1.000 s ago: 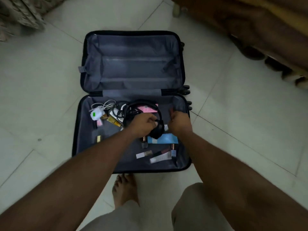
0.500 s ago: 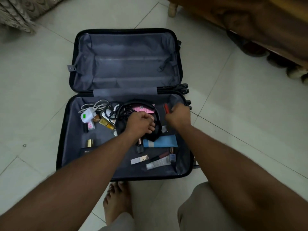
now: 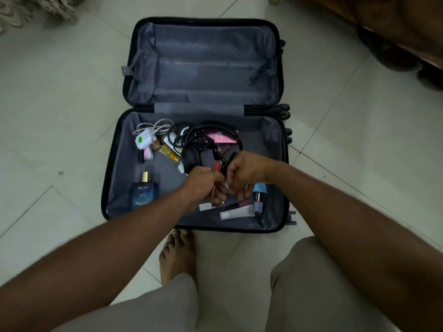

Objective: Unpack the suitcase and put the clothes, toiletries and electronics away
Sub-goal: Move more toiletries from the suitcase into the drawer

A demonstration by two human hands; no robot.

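Note:
The black suitcase (image 3: 112, 178) lies open on the floor, its far half (image 3: 203, 65) bare. The near half holds a white charger (image 3: 143, 140), black headphones (image 3: 203, 144) with tangled cables, a pink box (image 3: 221, 137), a yellow tube (image 3: 169, 153), a blue perfume bottle (image 3: 143, 191), a white tube (image 3: 236, 213) and a nail polish bottle (image 3: 257, 203). Both hands meet over its middle. My left hand (image 3: 203, 185) grips a reddish cosmetic tube (image 3: 217, 166) and thin sticks. My right hand (image 3: 243, 174) touches it, fingers curled round a small item I cannot make out.
Pale floor tiles (image 3: 60, 116) surround the case. A dark wooden furniture piece (image 3: 395, 25) with shoes beneath it stands at the far right. Patterned fabric (image 3: 36, 8) hangs at the far left. My bare foot (image 3: 178, 255) and bent knees are just before the case.
My left hand came off the headphones and drew nearer. My right hand left the far right corner with the red tube and joined it. The perfume bottle now shows in full.

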